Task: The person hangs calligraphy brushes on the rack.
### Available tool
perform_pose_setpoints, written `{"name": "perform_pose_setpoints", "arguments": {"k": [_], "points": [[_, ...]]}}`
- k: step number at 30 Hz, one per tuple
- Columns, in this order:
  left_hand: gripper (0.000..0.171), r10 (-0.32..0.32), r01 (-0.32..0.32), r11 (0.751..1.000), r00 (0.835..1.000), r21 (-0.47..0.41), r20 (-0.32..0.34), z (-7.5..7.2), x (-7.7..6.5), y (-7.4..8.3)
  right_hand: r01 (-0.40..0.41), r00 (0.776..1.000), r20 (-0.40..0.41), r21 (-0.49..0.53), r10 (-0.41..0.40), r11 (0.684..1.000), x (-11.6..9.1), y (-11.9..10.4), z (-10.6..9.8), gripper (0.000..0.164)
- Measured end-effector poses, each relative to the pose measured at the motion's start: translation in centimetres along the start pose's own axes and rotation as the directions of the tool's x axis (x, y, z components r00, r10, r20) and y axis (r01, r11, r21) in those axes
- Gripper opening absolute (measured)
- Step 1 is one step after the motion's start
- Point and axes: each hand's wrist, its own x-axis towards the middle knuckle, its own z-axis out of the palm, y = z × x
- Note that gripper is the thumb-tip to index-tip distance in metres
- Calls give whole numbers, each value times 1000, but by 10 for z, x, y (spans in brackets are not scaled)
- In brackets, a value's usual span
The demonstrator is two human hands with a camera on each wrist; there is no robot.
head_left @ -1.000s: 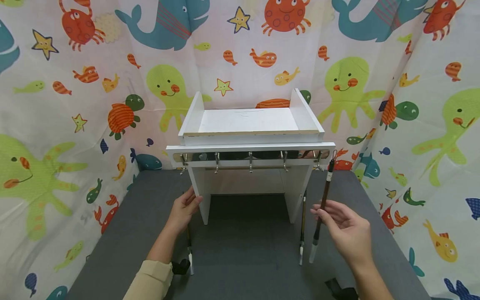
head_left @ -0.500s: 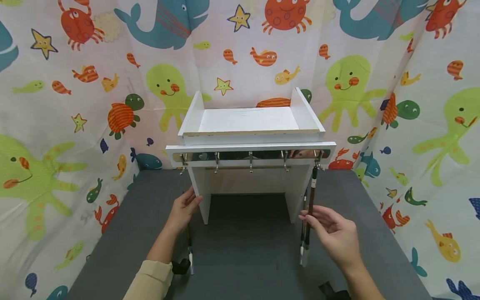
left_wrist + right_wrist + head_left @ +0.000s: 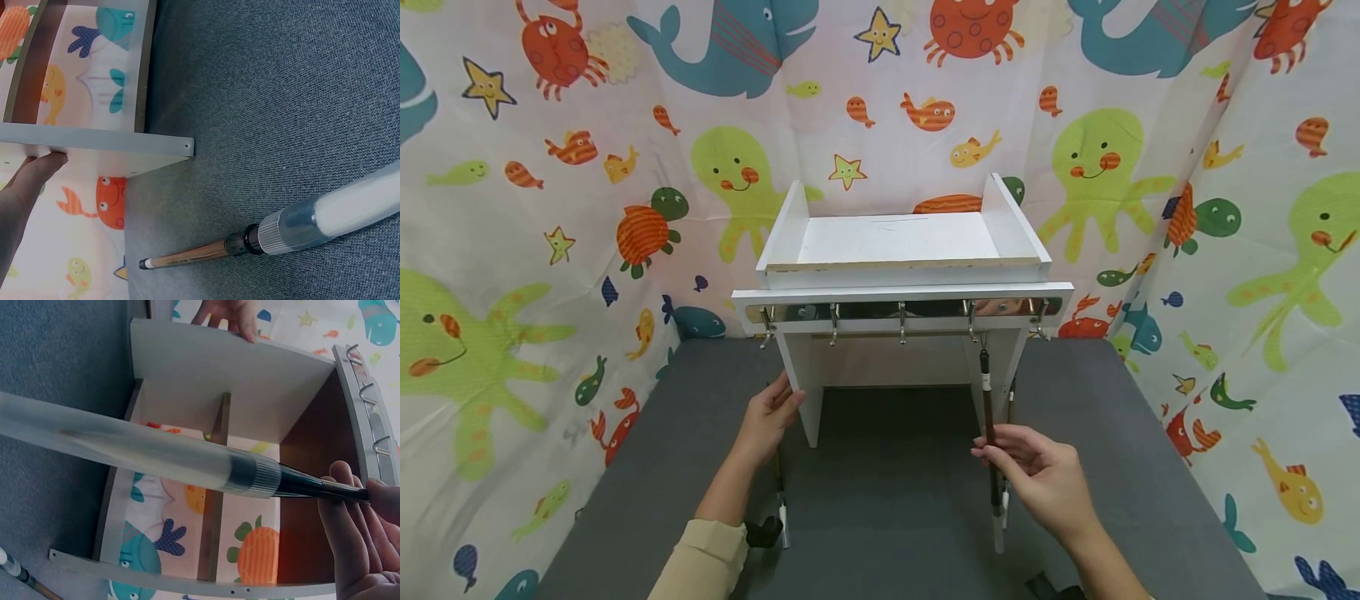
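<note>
Head view first: two hands here, both busy. The left hand [image 3: 769,421] grips the edge of one side panel on a single white shelf [image 3: 895,293], and the right hand [image 3: 1033,475] pinches one brush [image 3: 988,408] by its dark handle, cap end down. I count five hooks [image 3: 902,323] on the rail above and between the hands. The held brush's top loop is right at the fourth from the left-hand side; can't tell whether it's actually on it. Two spare brushes too: one [image 3: 1006,504] just behind the right hand, one [image 3: 782,500] below the left. Gray cloth [image 3: 887,533] under it all, sea-animal curtain [image 3: 850,125] behind.

Left wrist: thumb on one face of that panel, and a single capped brush well apart from the hand.

Right wrist: fingers and thumb pinching the handle, one cloudy cap [image 3: 162,453] sticking out away from them, bristles visible inside. Three hooks are clear near this hand, and the left hand's fingers curl over the far panel.
</note>
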Motion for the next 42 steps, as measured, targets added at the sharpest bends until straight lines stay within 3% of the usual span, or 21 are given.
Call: {"name": "perform_pose_setpoints", "arguments": {"k": [9,20,33,42], "points": [[63,-19,19,1000,1000,18,-3,-1,-1,1,-17,999,36,0,17,1000,2,8,5,25],[63,-5,5,1000,1000,16,3,-1,2,-2,-21,1000,22,5,21,1000,8,14,8,24],[62,-9,9,1000,1000,17,5,-2,1,1,-32,999,8,76,32,997,19,50,20,21],[63,-39,39,999,999,25,-4,-1,-1,2,-49,998,-25,7,49,999,33,72,26,20]]}}
